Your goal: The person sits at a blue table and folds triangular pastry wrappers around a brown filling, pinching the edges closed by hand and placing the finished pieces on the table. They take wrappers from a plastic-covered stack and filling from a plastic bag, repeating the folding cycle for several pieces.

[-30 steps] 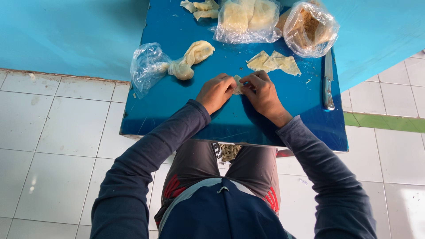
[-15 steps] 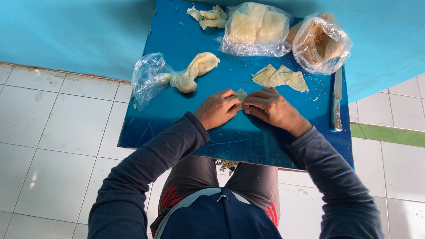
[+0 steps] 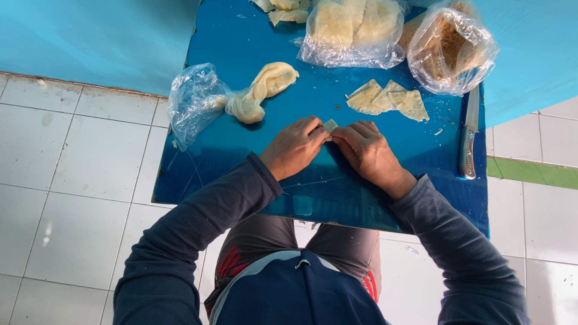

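Observation:
My left hand [image 3: 295, 146] and my right hand [image 3: 367, 150] meet fingertip to fingertip on a shiny blue table [image 3: 241, 168]. Both pinch a small pale pastry sheet [image 3: 330, 126], mostly hidden under the fingers. Just beyond the right hand lie three folded pale triangles [image 3: 388, 99]. To the left of my left hand sits a twisted lump of pale dough [image 3: 262, 91] spilling out of a clear plastic bag [image 3: 195, 102].
A bag of pale sheets [image 3: 352, 30] and a bag of brown filling [image 3: 451, 45] stand at the table's far edge. A knife [image 3: 469, 135] lies along the right edge. More pale pieces [image 3: 283, 9] are at the top. White floor tiles surround the table.
The view has shifted so the table sits lower and nearer. My hands stay together on the small sheet, fingers working it; nothing else on the table has moved.

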The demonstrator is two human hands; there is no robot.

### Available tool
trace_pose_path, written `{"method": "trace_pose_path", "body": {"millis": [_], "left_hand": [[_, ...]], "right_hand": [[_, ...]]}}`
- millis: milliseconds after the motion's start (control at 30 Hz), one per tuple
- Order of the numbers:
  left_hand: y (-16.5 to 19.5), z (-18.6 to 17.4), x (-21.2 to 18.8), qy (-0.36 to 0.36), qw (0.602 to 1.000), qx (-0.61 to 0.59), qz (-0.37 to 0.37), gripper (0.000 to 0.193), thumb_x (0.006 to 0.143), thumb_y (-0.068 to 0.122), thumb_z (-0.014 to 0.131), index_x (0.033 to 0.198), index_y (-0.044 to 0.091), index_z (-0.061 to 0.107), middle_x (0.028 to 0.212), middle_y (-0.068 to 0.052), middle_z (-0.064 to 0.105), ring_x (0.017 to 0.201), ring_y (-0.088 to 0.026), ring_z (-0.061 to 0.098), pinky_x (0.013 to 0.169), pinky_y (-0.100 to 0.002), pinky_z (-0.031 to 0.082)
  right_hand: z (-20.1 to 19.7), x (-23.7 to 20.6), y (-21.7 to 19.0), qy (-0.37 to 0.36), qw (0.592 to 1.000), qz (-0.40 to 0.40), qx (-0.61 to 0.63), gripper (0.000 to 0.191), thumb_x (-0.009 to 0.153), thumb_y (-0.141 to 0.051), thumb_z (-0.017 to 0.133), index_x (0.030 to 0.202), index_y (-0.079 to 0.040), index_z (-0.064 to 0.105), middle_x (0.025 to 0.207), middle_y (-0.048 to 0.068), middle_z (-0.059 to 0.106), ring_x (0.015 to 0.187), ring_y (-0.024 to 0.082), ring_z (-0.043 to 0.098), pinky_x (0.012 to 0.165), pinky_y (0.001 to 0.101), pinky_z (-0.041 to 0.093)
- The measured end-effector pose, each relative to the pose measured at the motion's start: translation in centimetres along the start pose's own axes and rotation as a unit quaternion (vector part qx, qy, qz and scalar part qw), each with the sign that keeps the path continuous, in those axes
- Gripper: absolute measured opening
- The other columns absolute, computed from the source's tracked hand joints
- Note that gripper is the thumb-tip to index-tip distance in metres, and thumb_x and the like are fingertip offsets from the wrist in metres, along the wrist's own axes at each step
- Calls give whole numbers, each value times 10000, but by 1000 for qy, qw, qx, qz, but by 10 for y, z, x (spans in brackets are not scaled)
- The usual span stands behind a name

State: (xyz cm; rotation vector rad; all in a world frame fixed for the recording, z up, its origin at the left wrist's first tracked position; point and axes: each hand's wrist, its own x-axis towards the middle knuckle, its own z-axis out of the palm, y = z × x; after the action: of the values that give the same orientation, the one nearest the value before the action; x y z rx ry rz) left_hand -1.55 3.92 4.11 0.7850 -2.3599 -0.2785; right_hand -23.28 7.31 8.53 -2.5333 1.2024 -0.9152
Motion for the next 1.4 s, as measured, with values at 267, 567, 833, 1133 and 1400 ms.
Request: {"method": "trace_pose_path", "body": {"millis": [267,567,833,1133,1400], "left_hand": [[1,-10,-1,-53,996,-71,6,187,964,177,706,1078,39,654,1017,-92,570,910,-255,627,774,-389,552],[-8,-5,13,-56,978,-179,-95,186,952,167,731,1050,37,641,946,-109,706,849,-301,714,690,-411,555],[-13,0,18,-38,958,-233,-165,200,878,117,770,964,39,608,923,-107,727,830,-271,745,702,-380,581],[-15,-7,7,-50,982,-175,-44,224,874,153,785,987,60,615,978,-114,673,866,-321,691,689,-414,557],[-15,6,7,-75,982,-121,-123,156,945,153,742,958,53,623,924,-110,642,832,-305,664,697,-432,535]], "right_hand": [[11,-7,-4,15,998,62,6,95,942,-88,752,1015,-42,713,869,85,685,781,243,656,753,385,502],[10,-6,-4,20,987,132,89,157,929,-77,763,1053,-20,685,956,117,696,811,222,708,664,330,570],[7,-5,-12,-10,999,1,-46,161,927,-100,770,1066,-52,704,973,98,695,901,295,663,842,411,495],[19,-4,1,-14,999,11,-40,114,978,-93,722,1077,-50,683,976,108,611,922,296,587,874,395,471],[6,-1,-1,-47,997,42,36,291,909,-164,746,1126,-16,620,886,71,628,847,278,626,824,418,390]]}}
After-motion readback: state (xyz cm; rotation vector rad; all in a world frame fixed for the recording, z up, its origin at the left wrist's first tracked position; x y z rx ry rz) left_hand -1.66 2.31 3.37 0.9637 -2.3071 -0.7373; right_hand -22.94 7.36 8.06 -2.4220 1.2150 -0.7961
